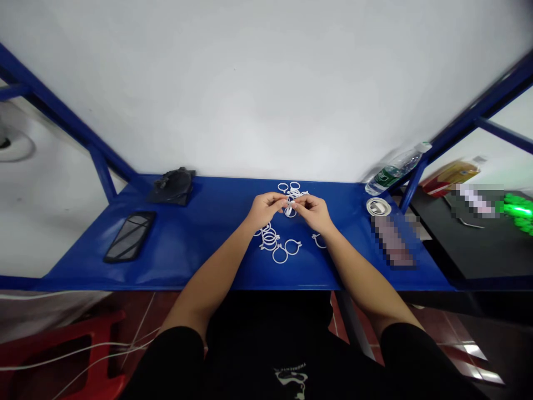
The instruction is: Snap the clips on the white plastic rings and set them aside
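Observation:
Both of my hands meet over the middle of the blue table, pinching a small white plastic ring between them. My left hand is closed, thumb and forefinger on the ring's left side. From the right, my right hand grips it in the same way, also closed. The fingertips hide part of the ring. Behind the hands lies a group of loose white rings. Nearer to me, several more rings with small clip-like ends are scattered between my forearms. Another ring is partly covered by my right forearm.
On the blue table, a phone and a crumpled black bag lie to the left. At the right are a water bottle, a coiled pale strap and a blurred-out item. Blue frame bars flank both sides.

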`<act>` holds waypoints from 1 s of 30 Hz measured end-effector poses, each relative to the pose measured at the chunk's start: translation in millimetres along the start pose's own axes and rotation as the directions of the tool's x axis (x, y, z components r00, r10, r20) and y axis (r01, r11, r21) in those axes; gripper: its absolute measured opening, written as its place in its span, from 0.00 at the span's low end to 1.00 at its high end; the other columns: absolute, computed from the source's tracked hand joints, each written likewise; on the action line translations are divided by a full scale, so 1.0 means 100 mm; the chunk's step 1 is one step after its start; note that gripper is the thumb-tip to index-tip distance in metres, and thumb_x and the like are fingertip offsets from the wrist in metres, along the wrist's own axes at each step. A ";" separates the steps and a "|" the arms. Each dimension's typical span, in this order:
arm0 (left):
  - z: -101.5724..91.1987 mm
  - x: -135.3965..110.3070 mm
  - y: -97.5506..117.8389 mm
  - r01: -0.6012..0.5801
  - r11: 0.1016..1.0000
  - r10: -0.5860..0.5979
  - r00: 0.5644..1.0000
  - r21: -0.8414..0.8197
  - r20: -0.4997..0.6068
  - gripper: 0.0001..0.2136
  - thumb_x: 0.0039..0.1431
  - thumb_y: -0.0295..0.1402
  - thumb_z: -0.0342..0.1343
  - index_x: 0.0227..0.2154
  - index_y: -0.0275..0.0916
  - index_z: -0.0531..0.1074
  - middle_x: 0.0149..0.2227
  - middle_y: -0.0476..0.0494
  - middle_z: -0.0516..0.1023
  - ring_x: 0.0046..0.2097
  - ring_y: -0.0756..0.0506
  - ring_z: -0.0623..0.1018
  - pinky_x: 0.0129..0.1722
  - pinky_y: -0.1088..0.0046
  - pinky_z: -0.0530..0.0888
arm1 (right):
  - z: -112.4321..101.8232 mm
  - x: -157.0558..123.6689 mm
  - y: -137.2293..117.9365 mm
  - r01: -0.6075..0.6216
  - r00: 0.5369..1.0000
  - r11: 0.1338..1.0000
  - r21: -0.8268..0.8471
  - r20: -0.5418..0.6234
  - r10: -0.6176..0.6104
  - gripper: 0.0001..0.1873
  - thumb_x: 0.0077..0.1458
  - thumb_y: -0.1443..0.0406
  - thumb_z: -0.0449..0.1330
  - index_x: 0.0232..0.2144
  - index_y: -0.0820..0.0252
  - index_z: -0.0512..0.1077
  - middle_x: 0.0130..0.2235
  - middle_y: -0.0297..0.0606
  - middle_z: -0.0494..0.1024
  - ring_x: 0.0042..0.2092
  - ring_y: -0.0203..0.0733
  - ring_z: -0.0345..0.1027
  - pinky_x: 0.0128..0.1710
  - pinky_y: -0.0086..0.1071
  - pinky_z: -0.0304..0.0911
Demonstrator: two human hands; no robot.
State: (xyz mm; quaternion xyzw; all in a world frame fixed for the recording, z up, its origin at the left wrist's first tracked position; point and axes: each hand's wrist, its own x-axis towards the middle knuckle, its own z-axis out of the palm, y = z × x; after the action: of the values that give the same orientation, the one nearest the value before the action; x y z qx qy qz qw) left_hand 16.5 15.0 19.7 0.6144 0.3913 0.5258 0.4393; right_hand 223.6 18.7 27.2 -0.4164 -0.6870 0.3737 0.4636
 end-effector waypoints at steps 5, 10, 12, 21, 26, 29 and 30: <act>-0.33 0.06 0.00 -0.106 0.924 0.127 0.991 0.368 -0.032 0.11 0.64 0.41 0.62 0.42 0.39 0.84 0.37 0.42 0.86 0.36 0.46 0.82 0.38 0.70 0.78 | -0.12 0.06 0.13 0.090 0.993 0.897 -0.433 -0.026 -0.112 0.14 0.59 0.52 0.68 0.33 0.56 0.79 0.25 0.33 0.77 0.27 0.38 0.68 0.30 0.32 0.59; -0.63 0.09 -0.09 -0.207 0.712 0.114 0.977 0.671 0.180 0.08 0.64 0.35 0.60 0.40 0.42 0.85 0.39 0.43 0.84 0.34 0.46 0.79 0.38 0.69 0.75 | -0.17 0.09 0.18 0.084 0.995 0.869 -0.487 0.000 -0.096 0.12 0.62 0.54 0.67 0.34 0.56 0.79 0.26 0.34 0.79 0.27 0.38 0.70 0.30 0.31 0.58; -0.66 0.09 -0.19 -0.193 0.668 0.056 0.976 0.719 0.210 0.09 0.60 0.35 0.63 0.41 0.42 0.84 0.41 0.41 0.84 0.36 0.45 0.80 0.39 0.69 0.75 | -0.16 0.08 0.16 0.096 0.995 0.861 -0.499 0.029 -0.094 0.11 0.63 0.55 0.66 0.35 0.56 0.79 0.27 0.34 0.80 0.28 0.38 0.71 0.31 0.31 0.59; -0.42 0.06 -0.24 -0.088 0.578 -0.101 0.979 0.811 0.177 0.04 0.58 0.29 0.63 0.35 0.42 0.82 0.30 0.45 0.83 0.32 0.43 0.78 0.32 0.70 0.70 | -0.10 0.04 0.12 0.169 0.981 0.875 -0.454 0.161 -0.106 0.08 0.63 0.59 0.65 0.35 0.56 0.80 0.28 0.33 0.81 0.29 0.39 0.72 0.33 0.31 0.61; -0.19 0.01 -0.10 -0.194 0.771 0.121 0.980 0.607 0.159 0.06 0.64 0.28 0.60 0.39 0.41 0.81 0.38 0.45 0.84 0.38 0.45 0.81 0.38 0.70 0.75 | -0.05 0.01 0.11 0.196 0.971 0.899 -0.391 0.204 -0.123 0.14 0.66 0.55 0.63 0.47 0.57 0.79 0.30 0.35 0.82 0.30 0.40 0.74 0.34 0.32 0.63; -0.06 -0.03 -0.07 -0.365 0.767 0.357 0.926 0.528 0.123 0.08 0.65 0.25 0.59 0.41 0.41 0.82 0.44 0.43 0.82 0.46 0.46 0.81 0.47 0.70 0.77 | -0.03 -0.01 0.06 0.220 0.967 0.907 -0.360 0.204 -0.154 0.16 0.68 0.55 0.60 0.51 0.57 0.79 0.32 0.36 0.83 0.31 0.40 0.73 0.35 0.33 0.64; -0.04 -0.04 -0.07 -0.405 0.748 0.413 0.904 0.526 0.109 0.07 0.65 0.25 0.59 0.41 0.41 0.82 0.45 0.43 0.81 0.47 0.46 0.81 0.48 0.69 0.77 | -0.02 -0.01 0.05 0.227 0.964 0.914 -0.337 0.210 -0.162 0.17 0.69 0.55 0.59 0.51 0.57 0.79 0.32 0.36 0.82 0.31 0.40 0.73 0.35 0.33 0.65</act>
State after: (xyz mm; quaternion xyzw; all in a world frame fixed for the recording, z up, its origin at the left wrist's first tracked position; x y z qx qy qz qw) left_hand 12.3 13.5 12.4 0.7791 0.3815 0.4825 0.1212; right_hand 226.8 19.7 23.2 -0.3883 -0.8202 0.2295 0.3518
